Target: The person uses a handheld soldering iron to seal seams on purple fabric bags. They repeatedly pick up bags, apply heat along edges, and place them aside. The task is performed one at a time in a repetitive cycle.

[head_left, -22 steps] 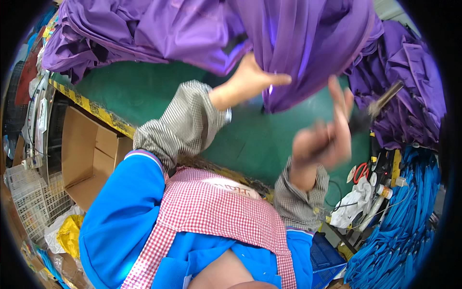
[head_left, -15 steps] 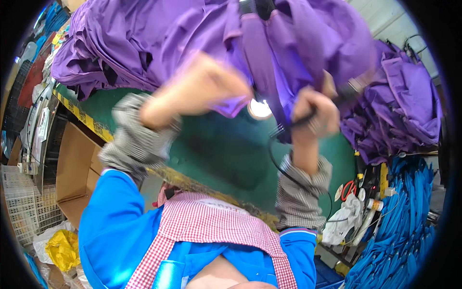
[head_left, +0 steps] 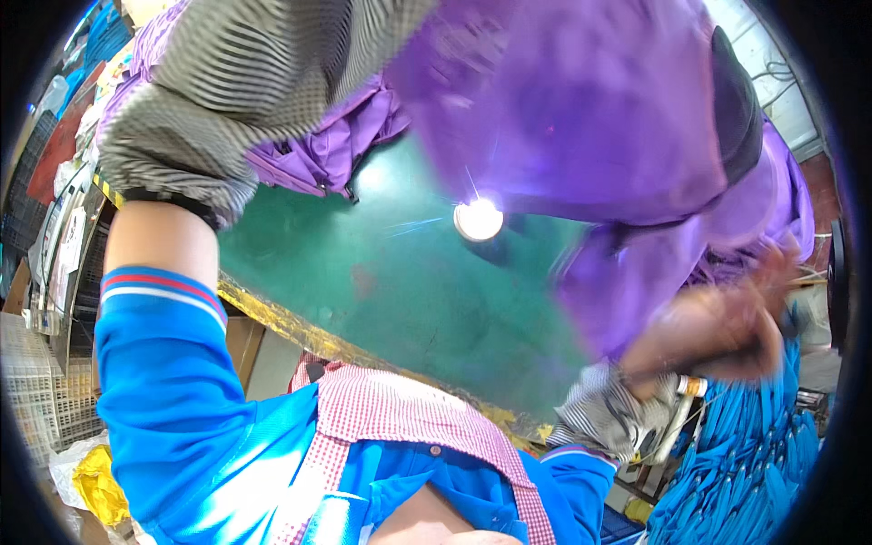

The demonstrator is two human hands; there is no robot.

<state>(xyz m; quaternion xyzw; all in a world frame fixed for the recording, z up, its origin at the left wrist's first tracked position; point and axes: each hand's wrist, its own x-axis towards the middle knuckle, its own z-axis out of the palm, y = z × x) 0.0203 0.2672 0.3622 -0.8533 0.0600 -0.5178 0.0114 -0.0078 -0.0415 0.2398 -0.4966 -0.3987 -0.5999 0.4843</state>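
A large purple garment (head_left: 590, 118) with a dark collar hangs blurred over the green table (head_left: 391, 272), filling the upper right. My right hand (head_left: 718, 331), blurred, is closed on its lower edge above the table's right end. My left arm, in a grey striped sleeve cover (head_left: 245, 82), is raised across the upper left. My left hand itself is hidden past the garment at the top.
A pile of purple garments (head_left: 331, 150) lies at the table's far left. Blue straps or cords (head_left: 754, 454) hang in a bundle at the lower right. A wire basket (head_left: 36, 391) and a yellow bag (head_left: 100, 486) sit on the floor to the left.
My left arm has swung up and across the view, lifting the purple garment higher. My right hand has dropped lower and to the right with the fabric.
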